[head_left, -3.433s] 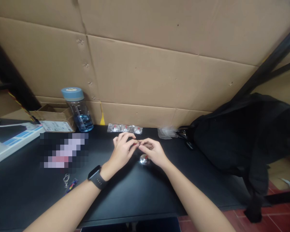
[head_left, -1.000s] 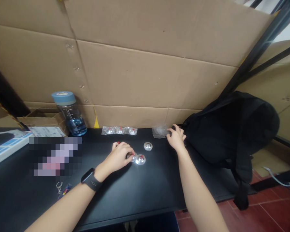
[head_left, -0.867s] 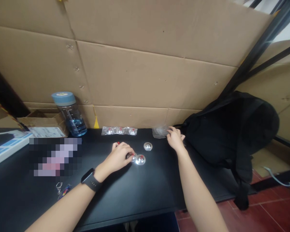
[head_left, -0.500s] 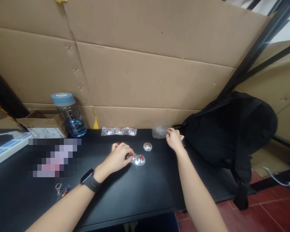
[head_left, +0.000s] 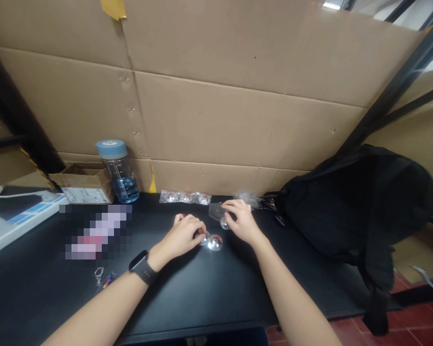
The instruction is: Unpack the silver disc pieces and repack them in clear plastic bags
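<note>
Clear round discs with red centres, like suction cups, lie on the black table. My left hand (head_left: 188,233) is closed over that group, its fingertips at one clear disc (head_left: 203,239) that they partly cover. Against it lies a second disc (head_left: 215,242). A red bit (head_left: 183,216) shows beyond the knuckles; what it belongs to is hidden. My right hand (head_left: 240,217) pinches a small clear plastic bag (head_left: 215,210). Below its fingers sits another disc (head_left: 224,223), partly hidden by the thumb.
Three bagged discs (head_left: 186,197) line the back by the cardboard wall (head_left: 216,120). More clear bags (head_left: 250,199) lie beside a black backpack (head_left: 350,202) on the right. At left are a water bottle (head_left: 124,180), a small carton (head_left: 86,185), a power strip (head_left: 29,221) and a keyring (head_left: 99,274).
My right hand has come left from the pile of bags, bringing a clear bag over beside the single disc. My left hand stays at the discs. The view has shifted slightly.
</note>
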Action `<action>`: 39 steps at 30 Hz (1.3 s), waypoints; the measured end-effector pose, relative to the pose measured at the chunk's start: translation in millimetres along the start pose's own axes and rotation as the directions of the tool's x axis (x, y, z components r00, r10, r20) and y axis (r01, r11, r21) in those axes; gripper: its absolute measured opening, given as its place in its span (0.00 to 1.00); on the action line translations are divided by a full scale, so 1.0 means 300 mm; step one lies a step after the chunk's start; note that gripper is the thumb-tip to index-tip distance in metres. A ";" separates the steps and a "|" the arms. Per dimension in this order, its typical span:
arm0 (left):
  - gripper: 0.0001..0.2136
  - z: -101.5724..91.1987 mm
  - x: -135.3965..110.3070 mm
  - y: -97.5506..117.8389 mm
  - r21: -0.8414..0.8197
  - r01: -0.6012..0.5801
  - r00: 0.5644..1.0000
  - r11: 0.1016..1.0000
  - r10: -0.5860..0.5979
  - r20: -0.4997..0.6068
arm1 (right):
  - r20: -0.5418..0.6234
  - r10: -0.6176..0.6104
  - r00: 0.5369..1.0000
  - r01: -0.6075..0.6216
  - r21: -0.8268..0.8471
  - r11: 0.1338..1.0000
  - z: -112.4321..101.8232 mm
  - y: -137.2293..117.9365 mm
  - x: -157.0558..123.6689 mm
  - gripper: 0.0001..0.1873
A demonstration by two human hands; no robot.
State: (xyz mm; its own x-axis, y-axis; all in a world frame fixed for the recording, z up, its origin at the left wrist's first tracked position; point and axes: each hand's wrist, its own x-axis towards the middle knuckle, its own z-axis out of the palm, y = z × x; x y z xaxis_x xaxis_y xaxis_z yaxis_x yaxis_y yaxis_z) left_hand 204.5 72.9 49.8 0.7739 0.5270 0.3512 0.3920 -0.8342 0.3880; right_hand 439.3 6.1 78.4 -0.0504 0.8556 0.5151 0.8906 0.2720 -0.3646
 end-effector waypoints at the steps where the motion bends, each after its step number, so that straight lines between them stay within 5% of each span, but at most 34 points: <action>1: 0.06 0.002 0.000 -0.003 -0.001 0.001 1.000 1.000 -0.001 0.009 | 0.043 -0.034 0.999 0.033 0.014 0.999 0.014 -0.019 -0.002 0.15; 5: 0.05 -0.003 0.001 -0.009 -0.009 0.009 1.000 1.000 -0.009 0.030 | 0.197 -0.107 0.975 0.092 0.082 0.992 0.014 -0.056 -0.012 0.15; 11: 0.04 -0.035 0.008 -0.018 -0.010 0.097 0.995 0.995 -0.097 -0.028 | 0.506 -0.140 0.851 0.092 0.120 0.989 -0.003 -0.069 -0.027 0.09; 20: 0.06 -0.048 0.022 -0.007 -0.062 0.202 0.972 0.977 -0.208 -0.113 | 0.474 0.028 0.880 0.010 -0.079 0.997 0.024 -0.068 -0.047 0.03; 30: 0.08 -0.021 0.022 0.000 -0.341 0.212 0.952 0.916 -0.273 -0.141 | 0.112 -0.020 0.994 -0.030 0.428 0.903 0.010 -0.079 -0.016 0.03; 39: 0.07 0.022 0.028 0.001 -0.626 0.143 0.957 0.766 -0.269 -0.110 | 0.313 0.153 0.937 -0.341 0.733 0.589 0.087 -0.094 -0.030 0.12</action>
State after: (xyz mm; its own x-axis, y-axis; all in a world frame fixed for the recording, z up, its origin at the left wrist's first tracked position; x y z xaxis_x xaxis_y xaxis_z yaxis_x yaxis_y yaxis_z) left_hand 214.3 76.2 47.3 0.5803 0.7463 0.3259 0.0993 -0.4620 0.8813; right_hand 402.8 2.2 64.0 -0.0531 0.9815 0.1842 0.2108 0.1913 -0.9586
